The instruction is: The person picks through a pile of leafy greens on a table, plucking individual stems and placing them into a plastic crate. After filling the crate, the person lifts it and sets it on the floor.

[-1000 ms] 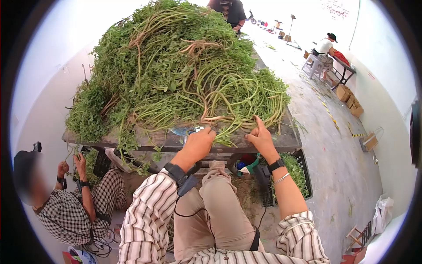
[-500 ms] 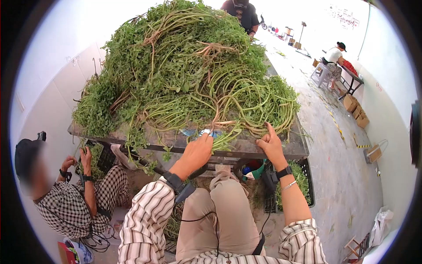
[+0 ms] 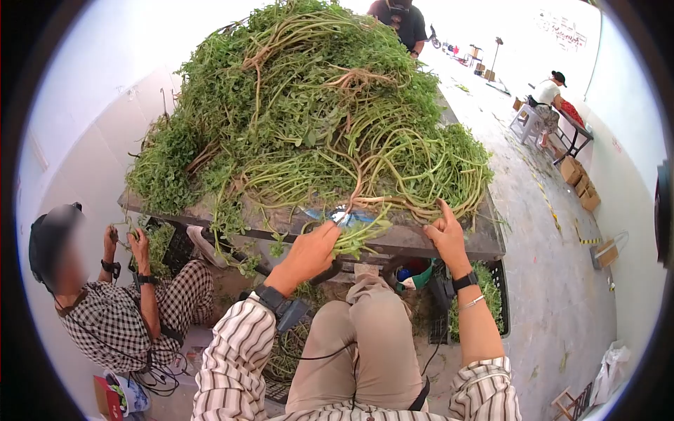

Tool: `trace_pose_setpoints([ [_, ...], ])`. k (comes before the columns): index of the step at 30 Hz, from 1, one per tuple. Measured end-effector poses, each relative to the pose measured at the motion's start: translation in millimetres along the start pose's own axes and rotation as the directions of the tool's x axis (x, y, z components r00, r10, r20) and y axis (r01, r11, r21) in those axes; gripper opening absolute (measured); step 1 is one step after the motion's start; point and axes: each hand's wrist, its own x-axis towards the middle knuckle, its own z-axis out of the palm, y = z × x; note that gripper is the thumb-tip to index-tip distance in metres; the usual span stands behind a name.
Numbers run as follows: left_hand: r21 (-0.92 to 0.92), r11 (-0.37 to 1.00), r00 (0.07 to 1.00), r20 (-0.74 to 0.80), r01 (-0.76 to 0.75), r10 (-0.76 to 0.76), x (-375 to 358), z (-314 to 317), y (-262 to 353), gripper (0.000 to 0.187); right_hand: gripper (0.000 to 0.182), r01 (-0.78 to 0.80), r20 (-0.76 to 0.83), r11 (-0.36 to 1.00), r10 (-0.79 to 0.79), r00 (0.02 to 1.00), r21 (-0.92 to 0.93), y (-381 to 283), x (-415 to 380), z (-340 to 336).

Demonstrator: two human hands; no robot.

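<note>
A big heap of leafy green stems (image 3: 309, 105) with pale and brownish roots covers most of the dark table (image 3: 414, 238) in front of me. My left hand (image 3: 309, 254) is closed around a small bunch of leafy stems (image 3: 364, 235) at the table's front edge; the leaves stick out to the right of the fist. A brown root (image 3: 357, 189) runs from the heap down toward this hand. My right hand (image 3: 447, 238) is at the heap's lower right edge, index finger stretched out against the curved stems and thumb apart from it.
Below the table's right side stands a black crate (image 3: 500, 298) of greens. A person in a checked shirt (image 3: 105, 326) sits at my left, handling stems. Another person (image 3: 400, 21) is behind the heap. Further right, a seated person (image 3: 546, 95) works near cardboard boxes (image 3: 581, 184).
My left hand has drawn slightly back toward me and left with its bunch. The right hand stays by the stems at the heap's edge. The whole view has shifted a little.
</note>
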Motion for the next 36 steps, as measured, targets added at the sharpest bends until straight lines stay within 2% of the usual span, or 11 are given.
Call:
trace_pose_setpoints([
  [4, 0.01, 1.0, 1.0, 0.005, -0.027, 0.027, -10.4, -9.0, -3.9, 0.045, 0.072, -0.028, 0.01, 0.998, 0.027, 1.0, 0.055, 2.8, 1.8, 0.3],
  [7, -0.052, 0.999, 1.0, 0.013, -0.001, 0.002, -13.0, -7.4, -2.6, 0.049, 0.071, 0.007, 0.006, 1.0, -0.007, 1.0, 0.009, 5.0, 0.9, -1.3],
  [10, -0.04, 0.997, 0.998, 0.015, -0.06, 0.061, -16.5, -8.0, -4.7, 0.05, 0.069, -0.005, -0.018, 1.0, 0.005, 1.0, 0.023, 0.1, -1.2, 0.4],
  [12, -0.005, 0.984, 0.984, 0.001, -0.18, 0.18, -20.2, -7.3, -7.8, 0.051, 0.068, 0.003, -0.02, 1.0, -0.003, 1.0, 0.027, 6.2, 1.0, 0.2],
  [14, 0.03, 0.987, 0.986, 0.051, -0.16, 0.158, -23.7, -10.4, -10.9, 0.053, 0.067, 0.002, -0.008, 1.0, -0.002, 1.0, 0.028, 9.2, 1.4, 3.3],
  [17, 0.092, 0.965, 0.969, 0.071, -0.244, 0.238, -26.5, -12.6, -12.4, 0.056, 0.065, 0.025, -0.029, 0.999, -0.026, 0.999, -0.024, 6.9, 2.1, 0.0],
  [22, 0.094, 0.965, 0.968, 0.072, -0.246, 0.239, -34.3, -17.4, -14.6, 0.054, 0.065, 0.019, -0.021, 1.0, -0.019, 1.0, -0.019, 2.3, -1.1, 0.5],
  [24, 0.046, 0.981, 0.975, 0.129, -0.191, 0.184, -40.2, -22.1, -17.7, 0.054, 0.064, 0.032, -0.015, 0.999, -0.032, 0.999, -0.029, 2.9, -0.1, -0.7],
  [28, -0.044, 0.993, 0.983, 0.144, -0.113, 0.118, -46.4, -29.2, -20.4, 0.052, 0.064, 0.015, -0.012, 1.0, -0.014, 1.0, 0.004, 3.9, -0.7, -1.2],
  [33, -0.063, 0.995, 0.989, 0.12, -0.075, 0.083, -64.4, -17.8, -28.7, 0.039, 0.063, -0.004, 0.007, 1.0, 0.003, 1.0, 0.017, -0.1, -0.2, -1.5],
  [36, -0.09, 0.992, 0.991, 0.093, -0.088, 0.096, -69.7, -20.0, -26.5, 0.037, 0.063, -0.005, 0.002, 1.0, 0.005, 1.0, 0.027, 2.4, -0.4, -2.3],
])
